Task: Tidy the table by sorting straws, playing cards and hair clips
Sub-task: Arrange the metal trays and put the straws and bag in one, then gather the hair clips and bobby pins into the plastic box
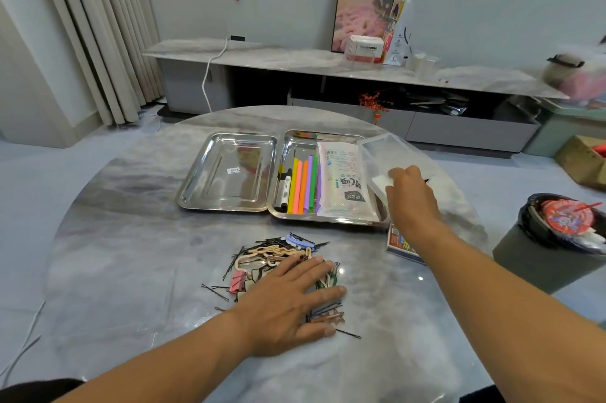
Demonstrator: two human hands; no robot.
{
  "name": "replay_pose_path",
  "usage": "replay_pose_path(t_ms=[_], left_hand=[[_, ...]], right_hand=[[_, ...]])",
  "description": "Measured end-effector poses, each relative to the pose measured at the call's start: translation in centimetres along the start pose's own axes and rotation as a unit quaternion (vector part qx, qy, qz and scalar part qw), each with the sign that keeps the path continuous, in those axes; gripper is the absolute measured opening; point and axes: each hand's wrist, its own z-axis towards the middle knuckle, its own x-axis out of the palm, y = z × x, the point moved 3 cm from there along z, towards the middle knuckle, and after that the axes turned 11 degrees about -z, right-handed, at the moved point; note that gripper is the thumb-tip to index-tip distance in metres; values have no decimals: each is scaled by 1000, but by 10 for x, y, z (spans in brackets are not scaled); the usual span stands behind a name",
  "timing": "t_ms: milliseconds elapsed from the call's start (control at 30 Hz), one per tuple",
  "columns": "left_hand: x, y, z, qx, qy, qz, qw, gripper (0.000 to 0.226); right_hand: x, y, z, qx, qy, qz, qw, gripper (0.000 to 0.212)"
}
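Note:
A pile of hair clips (278,255) and black bobby pins lies on the round marble table (137,238). My left hand (288,297) rests flat on the pile with fingers spread. My right hand (410,196) grips the near end of a clear plastic box (390,153) at the table's right, its fingers curled over the rim. Coloured straws (303,184) and a straw packet (346,186) lie in the right steel tray (278,205). The left steel tray (196,173) holds nothing. A card box (398,243) lies under my right forearm.
Black markers (284,187) lie beside the straws in the right tray. A bin (557,238) lined with a black bag stands to the right of the table. A low cabinet (328,61) runs along the far wall.

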Motion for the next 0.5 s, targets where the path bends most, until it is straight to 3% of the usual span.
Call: replay_pose_path(t_ms=[300,433,500], left_hand=[[-6,23,13,-52,-58,-2,997,55],[0,11,16,28,-80,38,996,54],[6,-9,19,80,-40,16,996,57]], right_hand=[[-4,12,-2,-33,-11,20,999,28],[-11,23,-7,-63,-24,44,997,31],[-16,30,-11,-82,-25,61,994,32]])
